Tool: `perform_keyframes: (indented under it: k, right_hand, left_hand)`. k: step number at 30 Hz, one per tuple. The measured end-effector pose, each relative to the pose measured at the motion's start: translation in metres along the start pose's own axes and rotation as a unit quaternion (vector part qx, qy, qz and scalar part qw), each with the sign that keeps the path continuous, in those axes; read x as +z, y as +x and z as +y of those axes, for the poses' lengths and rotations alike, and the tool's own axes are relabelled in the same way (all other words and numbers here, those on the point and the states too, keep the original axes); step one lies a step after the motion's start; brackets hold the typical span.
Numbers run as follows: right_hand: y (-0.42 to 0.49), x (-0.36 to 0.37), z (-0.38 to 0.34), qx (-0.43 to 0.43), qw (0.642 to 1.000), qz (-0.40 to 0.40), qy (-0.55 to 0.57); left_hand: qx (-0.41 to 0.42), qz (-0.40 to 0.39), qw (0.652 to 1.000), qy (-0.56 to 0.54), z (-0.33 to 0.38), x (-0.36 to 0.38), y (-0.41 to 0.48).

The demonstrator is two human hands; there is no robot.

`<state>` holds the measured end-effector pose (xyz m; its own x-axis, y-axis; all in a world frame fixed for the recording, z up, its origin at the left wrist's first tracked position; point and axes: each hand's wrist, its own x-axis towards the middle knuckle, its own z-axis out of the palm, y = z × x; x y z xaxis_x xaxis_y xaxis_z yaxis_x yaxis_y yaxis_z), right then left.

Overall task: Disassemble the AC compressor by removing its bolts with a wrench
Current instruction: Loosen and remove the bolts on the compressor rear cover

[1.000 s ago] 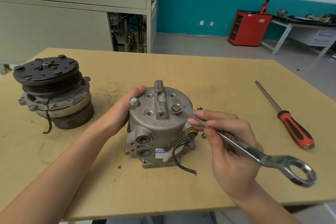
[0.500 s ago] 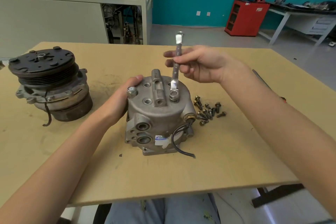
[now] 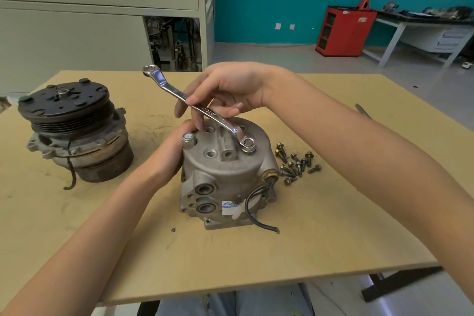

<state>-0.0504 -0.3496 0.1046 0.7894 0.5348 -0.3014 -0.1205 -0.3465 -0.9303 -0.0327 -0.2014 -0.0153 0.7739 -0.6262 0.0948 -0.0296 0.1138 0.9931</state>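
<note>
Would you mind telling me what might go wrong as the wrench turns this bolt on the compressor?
1. The right hand only pinches the wrench mid-shaft, so its ring end could slip off the bolt under force.
2. Only the left hand steadies the AC compressor, which stands unclamped on the table and might twist or tip.
3. The loose bolts beside it could get scattered.

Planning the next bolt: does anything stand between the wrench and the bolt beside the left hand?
Yes: the raised ridge on top of the compressor lies between the wrench and that bolt, and the left hand sits beside it.
</note>
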Motion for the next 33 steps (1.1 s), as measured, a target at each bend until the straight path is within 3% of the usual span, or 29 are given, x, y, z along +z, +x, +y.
perform_keyframes:
  k: [6, 12, 17, 22, 26, 33]
  right_hand:
    - [-0.011, -0.008, 0.016, -0.053, 0.981, 0.118, 0.146]
    - [-0.042, -0.008, 0.031, -0.145, 0.890, 0.338, 0.269]
    - [-0.086, 0.023, 0.061, -0.224, 0.831, 0.439, 0.258]
    - [-0.104, 0.066, 0.077, -0.316, 0.740, 0.497, 0.323]
    - [-0.099, 0.090, 0.080, -0.340, 0.681, 0.543, 0.355]
    - [-0.091, 0.103, 0.084, -0.364, 0.650, 0.572, 0.344]
  left_hand:
    - [-0.072, 0.031, 0.996, -0.032, -0.003, 0.001, 0.000]
    - [-0.102, 0.038, 0.993, -0.044, -0.002, 0.003, -0.002]
    - [-0.106, 0.046, 0.992, -0.047, -0.004, 0.001, 0.001]
    - [-0.107, 0.040, 0.993, -0.037, -0.005, 0.001, 0.000]
    - [-0.108, 0.049, 0.992, -0.040, -0.004, 0.001, 0.000]
    - [-0.097, 0.040, 0.994, -0.022, -0.003, 0.001, -0.002]
